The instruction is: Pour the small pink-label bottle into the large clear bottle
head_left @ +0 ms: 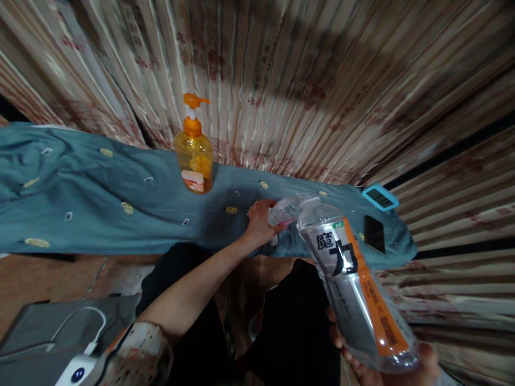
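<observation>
My left hand (pixel 260 221) is closed around a small clear container (pixel 282 210) just above the cloth. The container leans over toward the right. In my right hand (pixel 424 365), low at the right, is a large clear plastic bottle (pixel 341 273) with a silver and orange label, gripped near its base. The bottle is tilted, its neck pointing up and left to the container's mouth. The two openings meet or nearly meet; I cannot tell whether they touch. Whether any liquid passes between them does not show.
An amber pump bottle (pixel 195 158) stands upright on the blue-green cloth (pixel 92 203). A blue-framed digital clock (pixel 380 198) and a dark phone (pixel 374 234) lie at the right end. Pleated curtains (pixel 257 80) hang behind. A white charger with a cable (pixel 76 370) is at lower left.
</observation>
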Motion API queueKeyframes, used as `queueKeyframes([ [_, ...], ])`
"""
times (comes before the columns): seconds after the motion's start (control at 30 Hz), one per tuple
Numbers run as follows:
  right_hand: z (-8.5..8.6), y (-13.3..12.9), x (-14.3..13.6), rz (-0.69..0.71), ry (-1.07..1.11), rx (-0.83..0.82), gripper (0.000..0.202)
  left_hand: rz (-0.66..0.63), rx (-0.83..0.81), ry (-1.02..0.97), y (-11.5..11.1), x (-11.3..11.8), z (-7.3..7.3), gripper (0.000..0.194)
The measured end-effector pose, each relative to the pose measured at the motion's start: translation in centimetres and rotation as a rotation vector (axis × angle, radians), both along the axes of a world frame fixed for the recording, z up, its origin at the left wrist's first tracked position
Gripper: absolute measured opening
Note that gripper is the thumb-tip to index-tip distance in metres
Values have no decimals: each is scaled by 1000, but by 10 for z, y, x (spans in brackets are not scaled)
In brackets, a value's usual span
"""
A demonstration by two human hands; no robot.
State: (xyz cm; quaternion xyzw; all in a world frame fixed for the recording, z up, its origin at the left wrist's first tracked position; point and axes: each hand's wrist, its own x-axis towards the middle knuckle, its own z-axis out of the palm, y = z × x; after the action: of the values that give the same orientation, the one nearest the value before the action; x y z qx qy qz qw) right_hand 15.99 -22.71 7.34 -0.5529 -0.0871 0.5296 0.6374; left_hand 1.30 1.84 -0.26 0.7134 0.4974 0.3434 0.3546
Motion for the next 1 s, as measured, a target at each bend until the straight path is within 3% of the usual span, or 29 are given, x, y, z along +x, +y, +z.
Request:
queueKeyframes([
  [0.33, 4, 0, -6, -34, -7, -34, 110, 6, 19, -14, 0, 1, 1, 53],
  [0.57, 3, -1, -5, -10, -5, -26, 83, 26, 33, -39, 1, 2, 0, 50],
  [0.73, 1, -2, -5, -10, -15, -24, 111, 10, 40, -64, 3, 1, -1, 52],
  [1.0, 4, 0, -11, -94, -4, -53, 120, 4, 43, -100, 4, 0, -4, 54],
])
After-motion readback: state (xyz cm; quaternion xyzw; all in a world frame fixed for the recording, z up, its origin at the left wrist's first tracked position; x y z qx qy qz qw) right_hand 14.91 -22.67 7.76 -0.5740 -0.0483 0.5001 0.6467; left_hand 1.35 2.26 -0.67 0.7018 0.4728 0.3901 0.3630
